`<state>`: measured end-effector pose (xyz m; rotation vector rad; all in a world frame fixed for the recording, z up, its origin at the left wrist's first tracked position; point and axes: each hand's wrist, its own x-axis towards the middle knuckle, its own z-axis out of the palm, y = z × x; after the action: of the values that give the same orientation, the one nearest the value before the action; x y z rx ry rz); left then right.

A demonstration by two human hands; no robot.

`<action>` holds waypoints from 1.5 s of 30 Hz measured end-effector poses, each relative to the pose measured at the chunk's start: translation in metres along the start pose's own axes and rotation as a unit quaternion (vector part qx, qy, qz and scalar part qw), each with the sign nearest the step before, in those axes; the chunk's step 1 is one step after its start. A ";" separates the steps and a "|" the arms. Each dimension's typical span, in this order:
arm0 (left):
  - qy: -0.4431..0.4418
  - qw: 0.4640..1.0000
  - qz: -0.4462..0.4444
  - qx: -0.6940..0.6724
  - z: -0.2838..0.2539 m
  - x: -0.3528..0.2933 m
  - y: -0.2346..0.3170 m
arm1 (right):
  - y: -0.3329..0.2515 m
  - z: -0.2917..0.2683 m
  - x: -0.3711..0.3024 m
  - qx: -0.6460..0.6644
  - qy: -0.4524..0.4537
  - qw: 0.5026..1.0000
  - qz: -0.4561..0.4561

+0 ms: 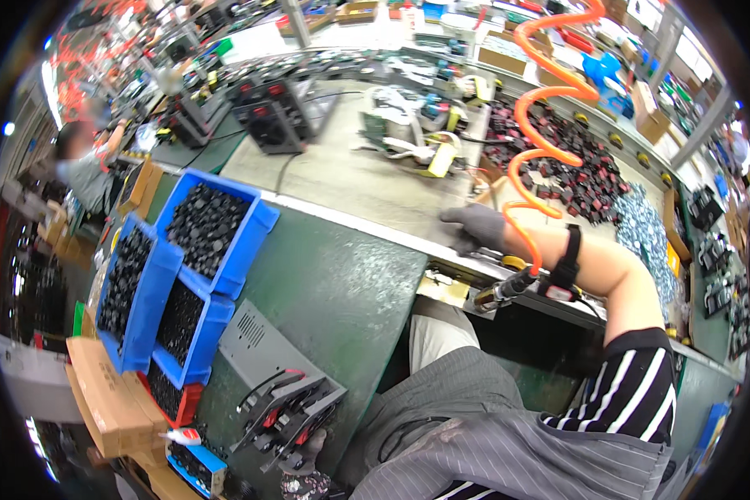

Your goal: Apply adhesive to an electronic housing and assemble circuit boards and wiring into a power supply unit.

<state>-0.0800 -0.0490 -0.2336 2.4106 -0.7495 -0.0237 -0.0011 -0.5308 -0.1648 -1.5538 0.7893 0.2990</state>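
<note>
My right hand (477, 230), in a dark grey glove, is at the edge of the pale work surface (350, 179), fingers stretched out and nothing visible in them. Below it, a power screwdriver (508, 289) hangs from a coiled orange air hose (535, 158). My left hand (312, 446), gloved and with a patterned cuff, shows only in part at the lower edge. It is against the near end of a grey metal housing (262, 346) with slots and black and red parts. This housing lies on the green bench, and its parts hide the left fingers.
Blue bins (258, 218) of small black parts stand on the left, beside a cardboard box (112, 396). Black-and-red parts (558, 158) lie heaped at the back right, next to clear bags (646, 242). Finished-looking grey units (275, 117) stand farther back. Another person (87, 171) works at far left.
</note>
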 end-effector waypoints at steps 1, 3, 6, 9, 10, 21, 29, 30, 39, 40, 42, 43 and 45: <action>-0.004 1.000 0.009 -0.007 0.002 0.007 -0.002 | 0.002 0.001 0.011 0.014 -0.034 0.999 -0.019; -0.013 1.000 0.022 -0.016 0.003 0.019 -0.004 | -0.001 0.006 0.015 0.011 -0.083 0.996 -0.041; -0.017 0.999 0.033 -0.030 0.004 0.035 -0.010 | -0.002 0.013 0.028 0.005 -0.118 0.989 -0.083; -0.017 0.998 0.032 -0.049 0.007 0.041 -0.018 | 0.010 0.017 0.066 -0.343 -0.053 0.811 -0.470; -0.016 0.998 0.026 -0.054 0.009 0.040 -0.020 | 0.003 0.025 0.065 -0.342 -0.057 0.813 -0.468; 0.035 0.992 -0.019 -0.118 0.028 0.019 -0.013 | -0.049 0.070 0.081 0.014 -0.227 0.963 -0.143; 0.102 0.984 -0.047 -0.140 0.032 0.013 -0.003 | -0.088 0.112 0.111 0.002 -0.278 0.944 -0.179; 0.110 0.982 -0.051 -0.142 0.033 0.012 -0.002 | -0.092 0.117 0.117 0.000 -0.284 0.942 -0.180; 0.162 0.970 -0.075 -0.164 0.021 -0.005 0.007 | -0.100 0.136 0.174 -0.296 -0.207 0.866 -0.347; 0.165 0.969 -0.075 -0.167 0.020 -0.005 0.006 | -0.092 0.126 0.172 -0.384 -0.123 0.791 -0.460; 0.172 0.966 -0.081 -0.176 0.019 -0.011 0.006 | -0.090 0.092 0.141 -0.398 -0.134 0.804 -0.420; 0.173 0.965 -0.085 -0.179 0.018 -0.015 0.009 | -0.086 0.069 0.129 -0.393 -0.121 0.814 -0.410; 0.172 0.963 -0.089 -0.186 0.013 -0.022 0.010 | -0.074 0.020 0.106 -0.409 -0.081 0.825 -0.382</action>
<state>-0.1058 -0.0511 -0.2418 2.0393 -0.3313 0.1632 0.1288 -0.5470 -0.1761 -2.4700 -0.2099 0.1615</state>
